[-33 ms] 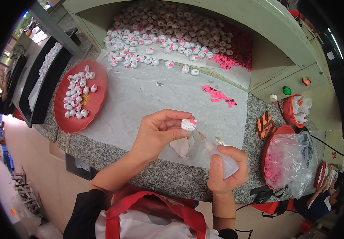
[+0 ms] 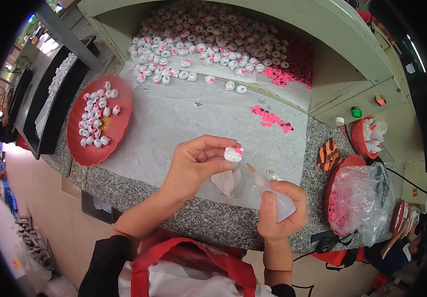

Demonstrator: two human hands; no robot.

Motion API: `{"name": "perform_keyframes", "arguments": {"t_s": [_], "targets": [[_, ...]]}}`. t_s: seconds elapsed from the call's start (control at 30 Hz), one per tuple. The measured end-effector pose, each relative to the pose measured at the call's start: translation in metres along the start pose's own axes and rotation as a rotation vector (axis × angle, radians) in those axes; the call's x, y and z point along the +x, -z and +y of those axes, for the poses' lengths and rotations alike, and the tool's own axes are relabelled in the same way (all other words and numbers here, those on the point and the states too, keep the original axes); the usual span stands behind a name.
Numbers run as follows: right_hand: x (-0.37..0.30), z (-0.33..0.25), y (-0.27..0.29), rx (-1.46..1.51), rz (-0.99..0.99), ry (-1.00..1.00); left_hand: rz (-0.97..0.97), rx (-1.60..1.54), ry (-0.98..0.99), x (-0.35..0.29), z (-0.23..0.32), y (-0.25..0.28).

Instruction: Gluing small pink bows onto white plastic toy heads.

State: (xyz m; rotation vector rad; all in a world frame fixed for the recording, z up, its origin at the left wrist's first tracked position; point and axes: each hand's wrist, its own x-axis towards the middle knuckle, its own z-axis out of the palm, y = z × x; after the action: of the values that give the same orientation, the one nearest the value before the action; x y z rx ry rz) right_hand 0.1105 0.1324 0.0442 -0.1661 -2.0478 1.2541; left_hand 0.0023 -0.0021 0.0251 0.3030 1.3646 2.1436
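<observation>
Between the thumb and fingers of my left hand (image 2: 193, 159) is a small white figurine head (image 2: 233, 154) with a pink bow. My right hand (image 2: 284, 213) is wrapped round a translucent squeeze bottle (image 2: 285, 205), its thin tip angled up beside the head. Whether the tip touches the head, I cannot tell. Below the head, a crumpled pale cloth or tissue (image 2: 225, 183) lies on the white sheet (image 2: 174, 133). A short row of small pink pieces (image 2: 272, 119) rests farther off on that sheet.
A red scalloped plate (image 2: 77, 148) with several white heads stands at the left. Many more heads (image 2: 213, 39) are heaped in the shelf box at the back. A red basket (image 2: 358, 136) and a plastic bag (image 2: 364, 198) over a red dish sit at the right.
</observation>
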Motion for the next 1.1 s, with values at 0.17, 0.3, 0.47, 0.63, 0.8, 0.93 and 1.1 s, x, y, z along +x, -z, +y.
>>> {"name": "perform_keyframes", "arguments": {"t_s": [0.17, 0.3, 0.47, 0.63, 0.8, 0.93, 1.1], "targets": [[0.005, -0.001, 0.001, -0.068, -0.018, 0.075, 0.015, 0.025, -0.012, 0.001, -0.002, 0.001], [0.004, -0.004, 0.001, -0.068, -0.036, 0.032, -0.007, 0.008, -0.013, 0.002, -0.003, 0.001], [0.032, 0.015, 0.003, 0.297, 0.077, -0.622, 0.078, 0.067, -0.004, 0.007, -0.003, 0.007], [0.068, 0.102, -0.022, -0.251, -0.042, -0.559, -0.016, 0.041, -0.001, 0.000, -0.004, 0.000], [0.077, 0.122, -0.039, -0.986, -0.171, -0.307, -0.008, 0.084, -0.007, 0.002, -0.002, 0.003], [0.052, 0.093, -0.023, -0.563, -0.159, -0.341, 0.038, 0.059, 0.033, 0.003, -0.006, 0.010], [0.029, 0.030, -0.012, 0.313, -0.153, -0.647, -0.016, 0.108, -0.026, 0.004, -0.021, -0.003]]}}
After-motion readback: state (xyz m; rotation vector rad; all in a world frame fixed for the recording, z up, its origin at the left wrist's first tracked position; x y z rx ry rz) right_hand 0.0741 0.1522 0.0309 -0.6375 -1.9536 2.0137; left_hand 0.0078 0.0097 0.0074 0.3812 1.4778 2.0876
